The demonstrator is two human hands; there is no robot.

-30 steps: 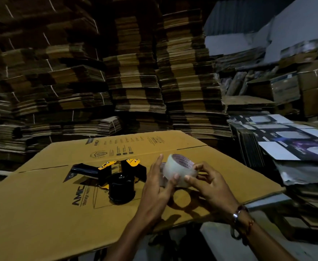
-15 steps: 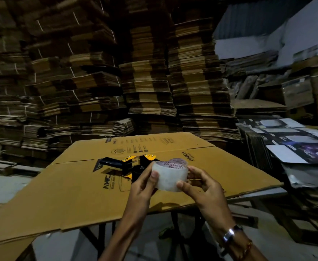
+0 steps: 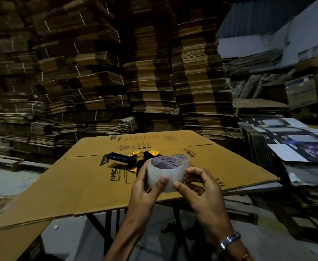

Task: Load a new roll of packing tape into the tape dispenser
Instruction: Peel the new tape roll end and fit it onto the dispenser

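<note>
A clear roll of packing tape (image 3: 165, 173) with a printed white core is held up in front of me, above the near edge of a flat cardboard sheet (image 3: 82, 185). My left hand (image 3: 145, 187) grips its left side with the thumb on the front. My right hand (image 3: 197, 187) pinches its right side with thumb and fingers. Behind the roll lies the black and yellow tape dispenser (image 3: 130, 159) on the cardboard, partly hidden by the roll and my left hand. A second tape roll (image 3: 182, 158) peeks out just behind the held one.
The cardboard sheet rests on a folding table whose dark legs (image 3: 107, 221) show below. Tall stacks of flattened cartons (image 3: 150, 72) fill the back. Printed flat boxes (image 3: 293, 146) are piled at the right. Grey floor (image 3: 7, 181) lies to the left.
Both hands have lifted the tape roll higher and nearer to me. The camera view has tilted up and back, so the dispenser now sits farther behind the roll.
</note>
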